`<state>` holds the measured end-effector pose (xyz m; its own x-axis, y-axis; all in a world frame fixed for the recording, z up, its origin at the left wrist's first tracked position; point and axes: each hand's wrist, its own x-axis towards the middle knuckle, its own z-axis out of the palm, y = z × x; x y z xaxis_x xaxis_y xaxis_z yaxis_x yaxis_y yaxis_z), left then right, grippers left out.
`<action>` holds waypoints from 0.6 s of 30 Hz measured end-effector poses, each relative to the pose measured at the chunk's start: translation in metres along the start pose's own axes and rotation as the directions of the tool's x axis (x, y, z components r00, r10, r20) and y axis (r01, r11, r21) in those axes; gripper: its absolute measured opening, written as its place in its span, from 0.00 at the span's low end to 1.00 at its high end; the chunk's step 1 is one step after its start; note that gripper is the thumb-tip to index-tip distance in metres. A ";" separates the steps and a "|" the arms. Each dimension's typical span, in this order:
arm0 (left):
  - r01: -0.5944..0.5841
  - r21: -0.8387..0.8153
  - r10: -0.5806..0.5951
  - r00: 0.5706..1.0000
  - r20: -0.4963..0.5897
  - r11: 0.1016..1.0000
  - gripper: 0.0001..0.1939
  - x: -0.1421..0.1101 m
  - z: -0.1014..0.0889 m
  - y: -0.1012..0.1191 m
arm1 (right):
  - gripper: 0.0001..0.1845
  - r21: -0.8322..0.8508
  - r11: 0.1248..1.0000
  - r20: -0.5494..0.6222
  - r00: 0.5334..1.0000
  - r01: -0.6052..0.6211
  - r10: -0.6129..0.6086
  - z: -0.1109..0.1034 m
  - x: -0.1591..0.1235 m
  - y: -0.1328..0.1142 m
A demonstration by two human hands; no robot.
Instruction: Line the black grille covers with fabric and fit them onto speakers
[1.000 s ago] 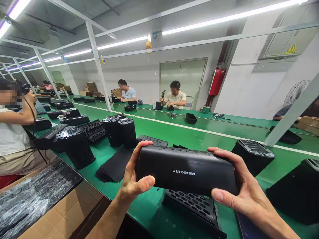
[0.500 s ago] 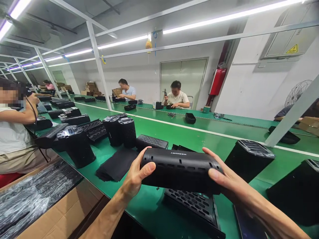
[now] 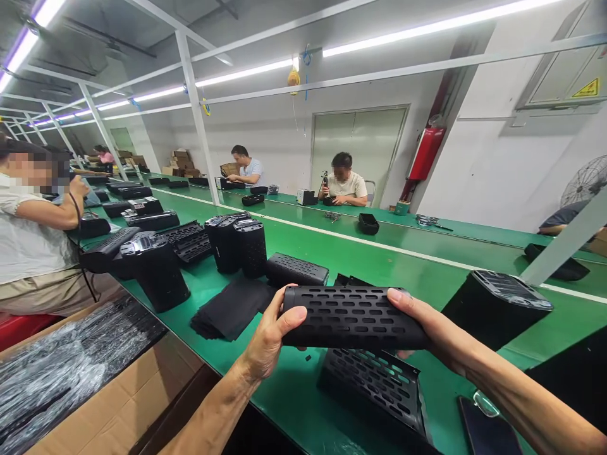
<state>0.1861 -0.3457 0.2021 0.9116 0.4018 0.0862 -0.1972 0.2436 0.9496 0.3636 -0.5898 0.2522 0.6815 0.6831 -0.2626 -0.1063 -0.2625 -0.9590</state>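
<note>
Black perforated speaker casing (image 3: 353,318) is sitting at 6 o'clock between the spread fingers of the left hand (image 3: 268,335) and right hand (image 3: 422,322), and a loose grip could drop it onto the grille panel (image 3: 374,392) below.

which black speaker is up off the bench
The perforated black speaker held between the left hand and right hand; the others rest on the green bench.

Black speaker (image 3: 353,318) hidden underneath, phone (image 3: 488,430) cut off by bottom edge
</note>
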 end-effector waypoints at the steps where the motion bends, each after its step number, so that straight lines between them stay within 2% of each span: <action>1: 0.021 -0.001 -0.021 1.000 -0.011 1.000 0.33 0.001 0.000 -0.002 | 0.33 0.000 1.000 0.014 0.999 -0.031 0.031 0.001 0.001 -0.002; 4: 0.099 -0.037 -0.100 0.994 -0.033 0.994 0.42 0.003 -0.002 -0.005 | 0.34 -0.015 0.996 0.024 0.995 -0.093 0.094 0.004 0.003 -0.007; 6: 0.097 -0.059 -0.097 0.995 -0.004 0.994 0.50 0.003 -0.005 -0.007 | 0.37 -0.040 0.992 0.011 0.993 -0.117 0.117 0.004 0.006 -0.009; 8: 0.064 -0.057 -0.063 0.998 0.028 0.996 0.53 0.005 -0.009 -0.012 | 0.42 -0.083 0.986 -0.004 0.990 -0.143 0.144 0.000 0.010 -0.009; 10: 0.035 -0.054 -0.034 0.999 0.029 0.998 0.50 0.007 -0.013 -0.016 | 0.49 -0.210 0.973 -0.060 0.995 -0.094 0.083 -0.007 0.016 -0.009; 11: 0.026 -0.054 -0.025 1.000 0.018 0.998 0.48 0.009 -0.015 -0.017 | 0.53 -0.328 0.945 -0.089 0.996 -0.020 -0.009 -0.011 0.018 -0.010; 12: 0.015 -0.053 -0.015 1.000 0.006 0.998 0.46 0.011 -0.017 -0.018 | 0.57 -0.473 0.877 -0.091 0.986 0.083 -0.142 -0.013 0.020 -0.013; 13: 0.006 -0.048 -0.006 1.000 0.000 0.999 0.45 0.014 -0.019 -0.018 | 0.62 -0.623 0.754 -0.046 0.953 0.206 -0.298 -0.014 0.021 -0.017; 14: -0.003 -0.041 0.003 1.000 0.002 0.999 0.44 0.018 -0.020 -0.016 | 0.65 -0.747 0.579 0.055 0.899 0.326 -0.435 -0.012 0.022 -0.023; 15: -0.009 -0.032 0.010 1.000 0.016 0.999 0.44 0.023 -0.021 -0.014 | 0.68 -0.823 0.386 0.187 0.841 0.417 -0.508 -0.008 0.023 -0.030; 16: -0.016 -0.024 0.017 0.999 0.040 1.000 0.44 0.029 -0.021 -0.010 | 0.67 -0.850 0.218 0.314 0.794 0.479 -0.521 -0.002 0.023 -0.039; 17: -0.026 -0.021 0.027 0.998 0.065 0.999 0.45 0.037 -0.022 -0.005 | 0.65 -0.851 0.095 0.406 0.763 0.516 -0.502 0.004 0.025 -0.048; 18: -0.033 -0.021 0.034 0.996 0.085 0.999 0.47 0.046 -0.024 0.001 | 0.63 -0.845 0.020 0.464 0.750 0.535 -0.472 0.011 0.029 -0.056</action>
<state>0.2190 -0.3062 0.1994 0.9317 0.3336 0.1438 -0.2341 0.2485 0.9399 0.3816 -0.5481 0.2976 0.2253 0.9521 0.2066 0.9741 -0.2154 -0.0694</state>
